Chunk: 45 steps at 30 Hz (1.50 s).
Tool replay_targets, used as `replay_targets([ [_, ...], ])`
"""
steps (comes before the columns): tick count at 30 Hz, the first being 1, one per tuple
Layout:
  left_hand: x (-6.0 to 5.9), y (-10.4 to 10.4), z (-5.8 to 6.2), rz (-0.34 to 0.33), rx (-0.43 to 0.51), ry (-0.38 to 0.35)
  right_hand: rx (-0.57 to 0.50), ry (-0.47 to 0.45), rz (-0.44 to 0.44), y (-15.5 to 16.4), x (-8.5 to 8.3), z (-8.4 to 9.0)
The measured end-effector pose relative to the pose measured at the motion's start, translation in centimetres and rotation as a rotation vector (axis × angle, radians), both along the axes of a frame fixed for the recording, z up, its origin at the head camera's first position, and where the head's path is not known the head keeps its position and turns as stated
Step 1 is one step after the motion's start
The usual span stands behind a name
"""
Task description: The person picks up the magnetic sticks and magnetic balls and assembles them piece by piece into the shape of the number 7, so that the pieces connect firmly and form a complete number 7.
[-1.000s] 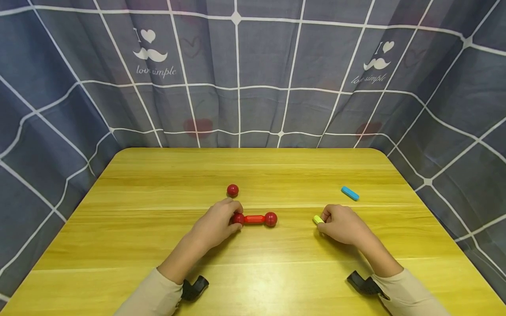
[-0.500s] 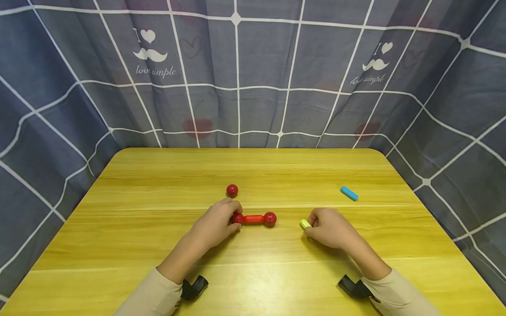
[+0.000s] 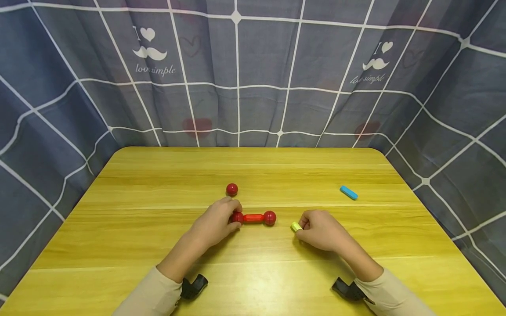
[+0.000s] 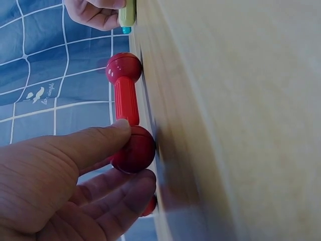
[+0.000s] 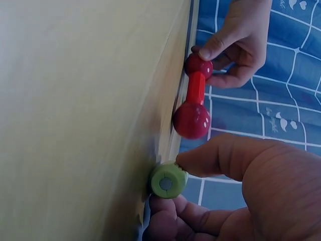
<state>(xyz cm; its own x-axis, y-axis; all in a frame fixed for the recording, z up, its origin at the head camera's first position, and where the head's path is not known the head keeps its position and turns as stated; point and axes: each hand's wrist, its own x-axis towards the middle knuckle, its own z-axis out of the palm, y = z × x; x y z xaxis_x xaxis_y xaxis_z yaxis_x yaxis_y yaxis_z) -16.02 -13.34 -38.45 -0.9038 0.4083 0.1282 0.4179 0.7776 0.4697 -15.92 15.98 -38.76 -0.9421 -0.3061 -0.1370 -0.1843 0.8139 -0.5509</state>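
Observation:
A red rod (image 3: 253,218) lies on the table with a dark red ball at each end, like a small dumbbell. My left hand (image 3: 217,220) pinches its left ball (image 4: 134,150) between thumb and fingers. To the right, my right hand (image 3: 321,229) grips a short yellow-green rod (image 3: 295,226), whose near end pokes out towards the dumbbell's right ball (image 3: 270,217). A gap separates the two. In the right wrist view the rod's end face shows a grey round disc (image 5: 166,184). My fingers hide the rest of the yellow-green rod.
Beyond my left hand sits a loose dark red ball (image 3: 232,189). A blue rod (image 3: 348,192) lies farther back on the right of the wooden table (image 3: 158,175). A grey-blue curtain (image 3: 261,66) with white lines hangs behind and at both sides.
My right hand has moved left with the yellow-green rod, closer to the dumbbell's right ball. My left hand keeps its hold and stays in place.

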Motion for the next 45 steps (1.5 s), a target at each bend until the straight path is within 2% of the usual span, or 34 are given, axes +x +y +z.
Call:
replay_targets([
  [7, 0.1, 0.0, 0.2, 0.006, -0.011, -0.017, -0.111, -0.064, 0.034, -0.9, 0.3, -0.3],
  [13, 0.2, 0.0, 0.2, 0.017, -0.014, -0.032, -0.213, -0.158, 0.057, -1.6, 0.4, -0.5],
  [20, 0.1, -0.1, 0.1, 0.014, -0.009, -0.031, -0.5, -0.4, 0.095, -2.7, 0.9, -0.8],
  [27, 0.0, -0.1, 0.3, 0.008, -0.008, -0.025, -0.787, -0.669, 0.031, -4.1, 1.2, -1.7],
  [35, 0.1, -0.1, 0.5, 0.008, -0.011, -0.021, -0.979, -0.891, 0.008, -4.8, 1.5, -2.2],
  [39, 0.2, 0.0, 0.5, 0.007, -0.017, -0.026, -1.028, -0.939, -0.01, -5.0, 1.3, -2.1],
  [45, 0.2, 0.1, 0.6, 0.005, -0.015, -0.03, -1.053, -0.942, -0.059, -5.0, 0.8, -2.1],
])
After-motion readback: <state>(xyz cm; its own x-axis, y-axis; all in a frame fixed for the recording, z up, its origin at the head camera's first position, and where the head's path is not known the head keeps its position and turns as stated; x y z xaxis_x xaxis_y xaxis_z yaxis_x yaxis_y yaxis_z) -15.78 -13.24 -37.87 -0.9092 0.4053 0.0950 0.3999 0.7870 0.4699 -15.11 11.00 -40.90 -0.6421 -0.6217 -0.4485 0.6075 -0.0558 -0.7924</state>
